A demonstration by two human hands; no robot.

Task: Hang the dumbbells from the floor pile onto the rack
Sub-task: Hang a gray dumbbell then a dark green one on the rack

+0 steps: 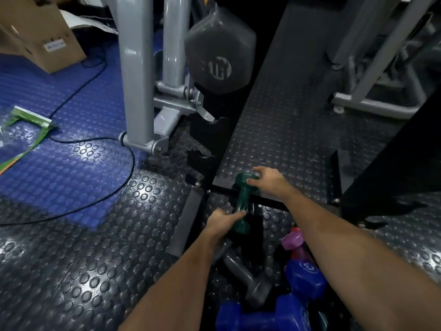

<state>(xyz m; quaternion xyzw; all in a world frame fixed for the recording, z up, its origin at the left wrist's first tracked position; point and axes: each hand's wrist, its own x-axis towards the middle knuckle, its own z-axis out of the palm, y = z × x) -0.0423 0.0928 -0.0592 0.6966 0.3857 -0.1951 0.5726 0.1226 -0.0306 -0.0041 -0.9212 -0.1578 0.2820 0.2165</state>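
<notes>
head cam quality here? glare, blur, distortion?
Head view: glare patches on the studded floor; wide-angle bending of the grey posts; the black rack lost in shadow; soft blur on both hands, left and right, and the green dumbbell; the box is dim.

A green dumbbell (243,199) sits lengthwise between my hands above the black rack (216,137), its far head at my right fingertips, its near head by my left thumb. The rack's upright carries hooked slots and one large grey hex dumbbell (220,50) hung high. Below my forearms lies the floor pile: a grey dumbbell (245,275) on its side, a purple dumbbell (293,240) partly hidden, a blue dumbbell (305,279) with a white number on its end, and another blue dumbbell (260,316) nearest me.
</notes>
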